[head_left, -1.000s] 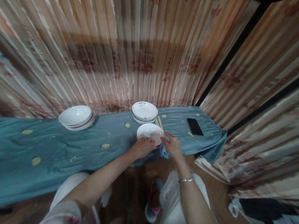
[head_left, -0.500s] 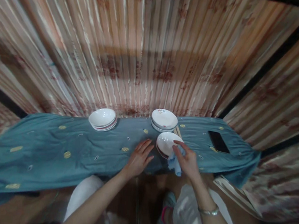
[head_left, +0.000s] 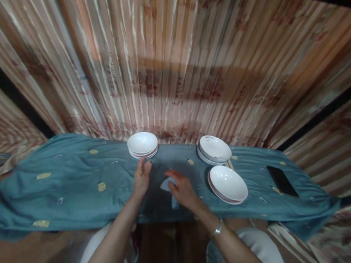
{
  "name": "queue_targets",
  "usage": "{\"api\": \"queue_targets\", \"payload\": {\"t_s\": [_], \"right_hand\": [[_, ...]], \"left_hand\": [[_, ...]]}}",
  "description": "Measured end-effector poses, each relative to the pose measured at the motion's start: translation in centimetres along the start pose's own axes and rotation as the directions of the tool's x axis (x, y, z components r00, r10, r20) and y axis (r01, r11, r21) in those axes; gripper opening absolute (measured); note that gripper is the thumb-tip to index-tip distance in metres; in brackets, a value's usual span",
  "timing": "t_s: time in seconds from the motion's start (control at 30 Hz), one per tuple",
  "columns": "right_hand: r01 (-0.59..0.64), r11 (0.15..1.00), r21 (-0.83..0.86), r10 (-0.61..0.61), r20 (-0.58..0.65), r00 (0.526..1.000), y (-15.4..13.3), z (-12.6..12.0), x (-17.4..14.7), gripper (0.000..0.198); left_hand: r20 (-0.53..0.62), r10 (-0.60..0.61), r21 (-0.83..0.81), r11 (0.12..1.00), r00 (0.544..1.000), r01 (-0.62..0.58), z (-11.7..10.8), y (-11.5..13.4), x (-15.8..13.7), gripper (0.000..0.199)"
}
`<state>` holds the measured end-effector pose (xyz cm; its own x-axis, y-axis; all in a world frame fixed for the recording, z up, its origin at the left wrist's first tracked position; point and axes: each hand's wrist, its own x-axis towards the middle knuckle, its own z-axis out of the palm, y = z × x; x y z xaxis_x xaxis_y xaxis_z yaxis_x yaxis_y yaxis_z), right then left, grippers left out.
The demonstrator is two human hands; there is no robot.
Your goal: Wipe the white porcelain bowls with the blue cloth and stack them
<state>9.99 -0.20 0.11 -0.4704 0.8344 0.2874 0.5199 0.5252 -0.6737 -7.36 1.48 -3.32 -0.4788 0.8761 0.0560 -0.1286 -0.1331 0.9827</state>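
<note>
My left hand (head_left: pixel 142 178) is at the front of the left stack of white bowls (head_left: pixel 142 142), its fingertips by the near rim; whether they touch it I cannot tell. Its thumb and fingers are apart, with nothing held. In my right hand (head_left: pixel 181 188) is a light blue cloth (head_left: pixel 168 183), above the middle of the table. On the right, a stack of white bowls with a reddish edge (head_left: pixel 229 184) sits near the front. Just behind it stands a stack of white plates with a floral print (head_left: pixel 215 149).
A teal patterned cloth covers the table (head_left: pixel 78 205). Wooden chopsticks (head_left: pixel 230 164) lie partly hidden behind the right bowls. A black phone (head_left: pixel 282 181) lies at the right. Pleated curtains (head_left: pixel 174 66) hang close behind the table, with dark poles at both sides.
My right hand has left the right bowls and moved left with the cloth. My left hand has reached left to the left stack. The view has turned a little left.
</note>
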Motion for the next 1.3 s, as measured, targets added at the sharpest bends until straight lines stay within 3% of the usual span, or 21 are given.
{"api": "queue_targets", "payload": {"t_s": [0.13, 0.27, 0.47, 0.6, 0.97, 1.17, 1.3], "right_hand": [[0.135, 0.972, -0.192, -0.13, 0.038, 0.991, -2.3, 2.4, 6.7, 0.044], [0.112, 0.905, -0.409, -0.067, 0.124, 0.99, -3.6, 4.4, 11.6, 0.045], [0.11, 0.812, -0.574, 0.05, 0.256, 0.965, -3.6, 5.7, 14.2, 0.03], [0.122, 0.778, -0.617, 0.068, 0.275, 0.959, -3.5, 5.8, 14.6, 0.031], [0.125, 0.835, -0.536, -0.052, 0.149, 0.988, -4.1, 3.7, 13.8, 0.03], [0.181, 0.883, -0.432, -0.199, 0.003, 0.98, -4.0, 2.1, 7.7, 0.027], [0.159, 0.887, -0.433, -0.215, -0.084, 0.973, -2.8, 2.2, 2.6, 0.024]], "left_hand": [[0.003, -0.181, -0.247, 0.953, 0.983, 0.176, -1.5, 0.3, 1.0, 0.028], [0.031, -0.237, -0.291, 0.927, 0.971, 0.236, -2.4, 0.6, 1.3, 0.025], [0.076, -0.257, -0.298, 0.916, 0.963, 0.268, -2.9, 0.4, 1.2, 0.028], [0.078, -0.301, -0.348, 0.885, 0.951, 0.309, -3.1, 0.3, 1.1, 0.028], [0.135, -0.275, -0.371, 0.877, 0.952, 0.306, -2.0, 1.8, 1.2, 0.029], [0.254, -0.283, -0.442, 0.817, 0.925, 0.371, -2.1, 3.2, 0.5, 0.051], [0.283, -0.349, -0.436, 0.783, 0.893, 0.444, -1.3, 2.9, -1.0, 0.043]]}}
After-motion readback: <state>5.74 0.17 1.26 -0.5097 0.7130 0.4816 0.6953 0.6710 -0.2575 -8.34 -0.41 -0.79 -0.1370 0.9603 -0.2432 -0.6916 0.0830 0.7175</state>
